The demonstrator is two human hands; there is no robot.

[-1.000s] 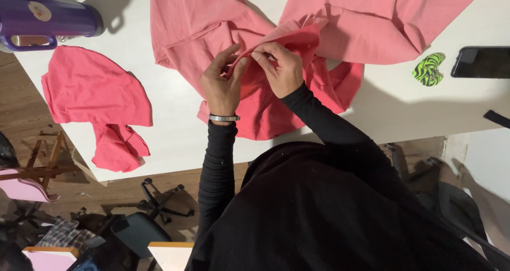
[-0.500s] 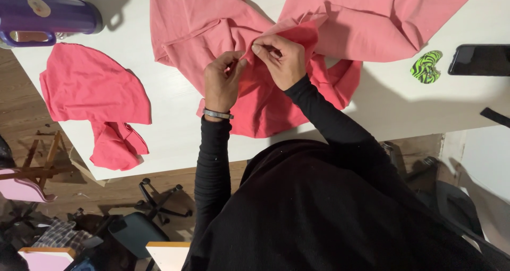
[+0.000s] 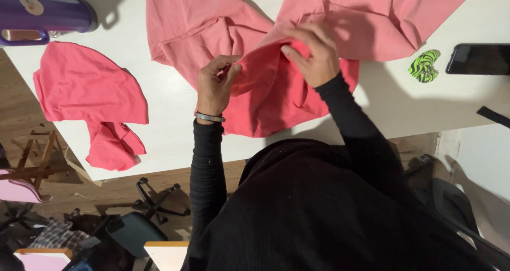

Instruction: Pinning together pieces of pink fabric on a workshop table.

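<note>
Fingers of the left hand [image 3: 215, 85] and right hand [image 3: 313, 53] pinch a raised fold of the large pink cloth [image 3: 276, 48], which lies rumpled, creased and spread from the near edge of the white worktop [image 3: 170, 138] toward its far edge.

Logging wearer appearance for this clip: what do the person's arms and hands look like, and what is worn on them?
Both arms are in long, close-fitting black sleeves that reach the wrists. The left hand is bare, with a thin silver-coloured metal bracelet at the wrist, at the sleeve's end. The right hand is bare too, with no gloves and no rings or watch that can be made out.
</note>
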